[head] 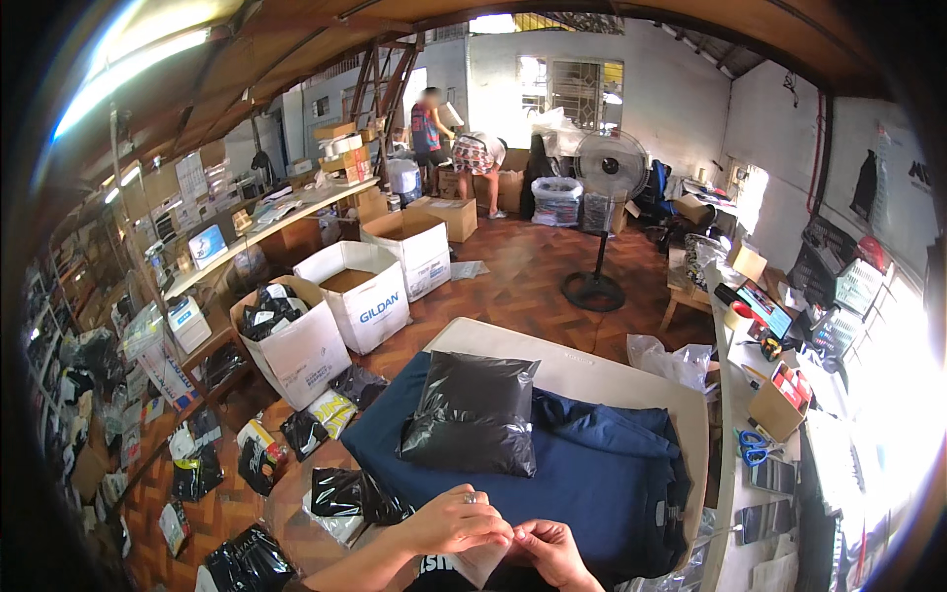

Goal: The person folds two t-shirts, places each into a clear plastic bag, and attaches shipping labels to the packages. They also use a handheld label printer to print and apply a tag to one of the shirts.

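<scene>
My left hand (470, 522), with a ring on one finger, pinches a small pale sheet (482, 564), perhaps paper or a label. My right hand (551, 551) meets it fingertip to fingertip, pinching the sheet's edge. Both are at the near side of the table, close to my body. Just beyond them, a dark blue long-sleeved garment (473, 473) lies spread over the pale tabletop (510, 344). A filled black plastic mailer bag (473, 414) rests on top of the garment, its surface shiny and creased.
On the right, a narrow counter (729, 473) holds blue-handled scissors (753, 448), phones and a tape roll (737, 317). Bagged garments (259, 455) lie on the floor at left, near large cartons (354, 296). Beyond stand a pedestal fan (601, 244) and two people (477, 152).
</scene>
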Available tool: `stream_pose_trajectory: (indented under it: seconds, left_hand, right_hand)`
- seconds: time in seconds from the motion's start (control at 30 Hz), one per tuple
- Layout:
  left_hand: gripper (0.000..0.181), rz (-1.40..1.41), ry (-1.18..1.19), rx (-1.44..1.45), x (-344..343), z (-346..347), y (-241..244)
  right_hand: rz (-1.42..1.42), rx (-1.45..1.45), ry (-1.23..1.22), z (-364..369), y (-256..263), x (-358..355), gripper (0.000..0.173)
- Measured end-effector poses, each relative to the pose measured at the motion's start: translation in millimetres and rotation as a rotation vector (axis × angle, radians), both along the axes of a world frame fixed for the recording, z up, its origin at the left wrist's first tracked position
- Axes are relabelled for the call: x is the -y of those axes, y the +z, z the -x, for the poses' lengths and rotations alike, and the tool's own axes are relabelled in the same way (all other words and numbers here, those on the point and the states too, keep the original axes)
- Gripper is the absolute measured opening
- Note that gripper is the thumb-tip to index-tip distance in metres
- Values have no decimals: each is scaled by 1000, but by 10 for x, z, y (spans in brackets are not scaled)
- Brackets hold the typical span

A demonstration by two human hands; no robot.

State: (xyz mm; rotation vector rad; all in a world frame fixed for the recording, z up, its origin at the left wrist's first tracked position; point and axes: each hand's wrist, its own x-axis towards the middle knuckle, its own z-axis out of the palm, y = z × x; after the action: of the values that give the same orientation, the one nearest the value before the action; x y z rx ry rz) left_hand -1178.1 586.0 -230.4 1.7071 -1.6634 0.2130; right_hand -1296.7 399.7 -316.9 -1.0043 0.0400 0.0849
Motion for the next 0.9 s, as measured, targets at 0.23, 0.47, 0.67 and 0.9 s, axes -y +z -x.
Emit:
stream_pose_trajectory:
  seconds: [0.23,0.47,0.67,0.9]
  left_hand:
    - [28,-49,12,28,-185,-86,-24]
    - [23,-21,119,-55,-224,-41,-119]
    - [13,17,304,-74,-273,-78,-157]
    - [14,39,448,34,-291,-227,-75]
  right_hand:
    - [-369,-19,129,-50,32,-138,15]
    - [-366,-73,80,-171,78,-177,11]
    - [-310,-105,71,-396,113,-217,12]
    - [-375,-56,98,-755,105,-367,14]
